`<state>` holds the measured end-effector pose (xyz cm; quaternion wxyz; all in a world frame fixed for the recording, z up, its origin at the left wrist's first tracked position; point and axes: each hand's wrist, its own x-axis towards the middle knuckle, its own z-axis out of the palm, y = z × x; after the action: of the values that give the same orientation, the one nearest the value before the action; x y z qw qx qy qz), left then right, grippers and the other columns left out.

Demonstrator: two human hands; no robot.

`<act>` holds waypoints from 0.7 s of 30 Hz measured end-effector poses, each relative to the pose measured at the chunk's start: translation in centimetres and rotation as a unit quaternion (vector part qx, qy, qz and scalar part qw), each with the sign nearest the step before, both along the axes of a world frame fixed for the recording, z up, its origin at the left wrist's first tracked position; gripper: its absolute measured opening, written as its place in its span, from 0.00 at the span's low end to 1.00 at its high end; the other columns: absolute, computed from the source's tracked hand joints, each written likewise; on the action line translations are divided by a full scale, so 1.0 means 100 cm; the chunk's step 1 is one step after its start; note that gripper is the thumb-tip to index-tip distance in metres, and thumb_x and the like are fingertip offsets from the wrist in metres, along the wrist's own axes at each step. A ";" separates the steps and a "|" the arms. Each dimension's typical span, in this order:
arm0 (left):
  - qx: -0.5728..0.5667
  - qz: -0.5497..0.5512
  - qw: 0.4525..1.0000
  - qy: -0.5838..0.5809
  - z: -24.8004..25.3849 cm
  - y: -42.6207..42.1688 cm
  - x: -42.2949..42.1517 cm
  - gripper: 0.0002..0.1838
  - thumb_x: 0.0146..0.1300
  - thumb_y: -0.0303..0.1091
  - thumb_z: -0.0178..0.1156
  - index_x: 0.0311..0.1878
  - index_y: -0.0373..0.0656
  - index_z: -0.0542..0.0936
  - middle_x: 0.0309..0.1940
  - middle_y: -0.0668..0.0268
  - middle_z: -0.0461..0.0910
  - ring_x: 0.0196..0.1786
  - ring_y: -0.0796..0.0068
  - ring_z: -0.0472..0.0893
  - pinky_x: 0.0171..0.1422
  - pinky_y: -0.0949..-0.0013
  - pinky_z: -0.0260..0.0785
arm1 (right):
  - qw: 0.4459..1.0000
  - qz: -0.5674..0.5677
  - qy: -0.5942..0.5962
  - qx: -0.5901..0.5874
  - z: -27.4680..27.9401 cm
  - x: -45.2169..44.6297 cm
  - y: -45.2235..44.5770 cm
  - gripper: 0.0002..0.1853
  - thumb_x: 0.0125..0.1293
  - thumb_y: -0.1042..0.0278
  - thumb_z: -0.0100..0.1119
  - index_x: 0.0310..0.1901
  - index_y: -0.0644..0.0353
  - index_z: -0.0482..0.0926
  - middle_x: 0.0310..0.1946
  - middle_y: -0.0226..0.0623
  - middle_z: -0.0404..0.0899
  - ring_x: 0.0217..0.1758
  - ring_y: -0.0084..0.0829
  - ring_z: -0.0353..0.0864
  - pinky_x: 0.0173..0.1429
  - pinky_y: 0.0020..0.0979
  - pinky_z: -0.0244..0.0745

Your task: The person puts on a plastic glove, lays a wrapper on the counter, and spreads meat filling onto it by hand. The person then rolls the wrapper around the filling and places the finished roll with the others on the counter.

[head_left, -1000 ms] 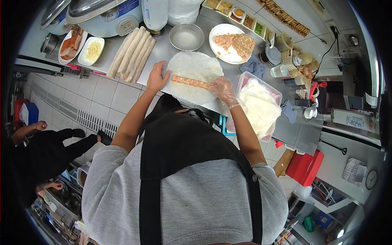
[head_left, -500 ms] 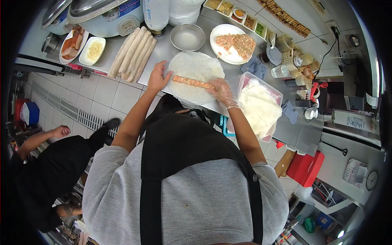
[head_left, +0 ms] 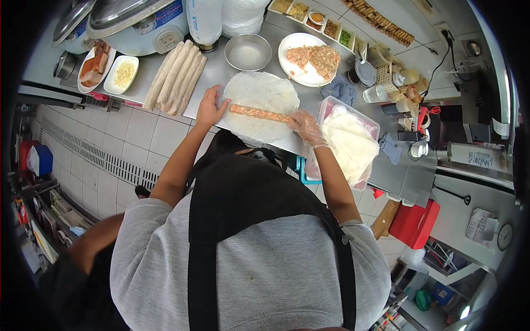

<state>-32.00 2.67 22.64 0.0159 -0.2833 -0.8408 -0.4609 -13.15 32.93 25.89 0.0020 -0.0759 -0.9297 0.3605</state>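
A round, thin white wrapper (head_left: 259, 91) lies flat at the counter's front edge. Across it runs a narrow strip of orange-pink minced filling (head_left: 259, 113). My left hand (head_left: 210, 107) rests at the wrapper's left edge, bare, thumb apart from the fingers. My right hand (head_left: 306, 126) wears a clear plastic glove; its bent fingers close around the strip's right end, and the fingertips are partly hidden. Right of it, a stack of white wrappers (head_left: 348, 143) sits in a clear plastic tub (head_left: 376, 118). Beyond the wrapper, a white plate (head_left: 285, 47) bears more minced filling (head_left: 317, 60).
Several long rolls (head_left: 174, 77) lie to the left, near a dish of shredded yellow food (head_left: 124, 74). A metal bowl (head_left: 248, 52) stands behind the wrapper. A blue cloth (head_left: 339, 91) and sauce containers (head_left: 367, 71) are at the right. Behind me at left is another person's arm (head_left: 96, 240).
My right hand has shifted slightly right along the strip, uncovering more of its right end. My left hand keeps its place on the wrapper. The other person has moved down and back at the left.
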 end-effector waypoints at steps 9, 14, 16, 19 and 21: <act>-0.004 0.001 1.000 -0.003 0.000 0.001 0.000 0.31 0.54 0.34 0.70 0.61 0.38 0.70 0.37 0.59 0.73 0.30 0.69 0.72 0.37 0.67 0.71 | 0.998 -0.032 -0.022 -0.056 0.019 -0.008 -0.009 0.16 0.54 0.69 0.71 0.45 0.61 0.84 0.41 0.43 0.81 0.42 0.34 0.81 0.49 0.33 0.76; -0.001 0.002 1.000 0.009 0.000 0.000 -0.001 0.32 0.54 0.33 0.70 0.61 0.37 0.70 0.37 0.59 0.73 0.29 0.69 0.72 0.37 0.67 0.71 | 0.994 -0.020 -0.099 -0.042 0.009 -0.022 -0.005 0.16 0.51 0.69 0.73 0.42 0.60 0.85 0.36 0.40 0.81 0.39 0.35 0.80 0.48 0.32 0.76; 0.002 0.002 1.000 0.009 0.000 0.001 -0.001 0.32 0.54 0.33 0.70 0.61 0.37 0.70 0.37 0.59 0.73 0.29 0.69 0.72 0.37 0.67 0.70 | 0.984 -0.022 0.030 -0.172 0.001 -0.025 -0.005 0.14 0.49 0.70 0.74 0.39 0.61 0.85 0.32 0.38 0.80 0.39 0.36 0.79 0.46 0.32 0.75; 0.004 -0.001 1.000 0.007 -0.002 0.000 0.000 0.32 0.53 0.33 0.70 0.61 0.37 0.70 0.37 0.60 0.73 0.29 0.69 0.71 0.37 0.67 0.70 | 0.998 0.058 -0.001 0.021 0.010 -0.030 -0.013 0.17 0.47 0.69 0.76 0.41 0.60 0.85 0.36 0.39 0.80 0.40 0.36 0.79 0.48 0.33 0.74; 0.005 0.000 1.000 0.008 0.000 0.000 -0.001 0.32 0.53 0.33 0.70 0.61 0.37 0.70 0.36 0.60 0.73 0.29 0.69 0.71 0.37 0.67 0.70 | 0.997 0.042 -0.049 -0.036 0.005 -0.030 -0.009 0.19 0.46 0.68 0.76 0.43 0.60 0.84 0.39 0.40 0.80 0.42 0.37 0.79 0.49 0.33 0.74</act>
<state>-32.14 2.67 22.66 0.0239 -0.2868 -0.8384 -0.4629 -16.14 32.06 26.36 -0.0619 -0.0542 -0.9175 0.3890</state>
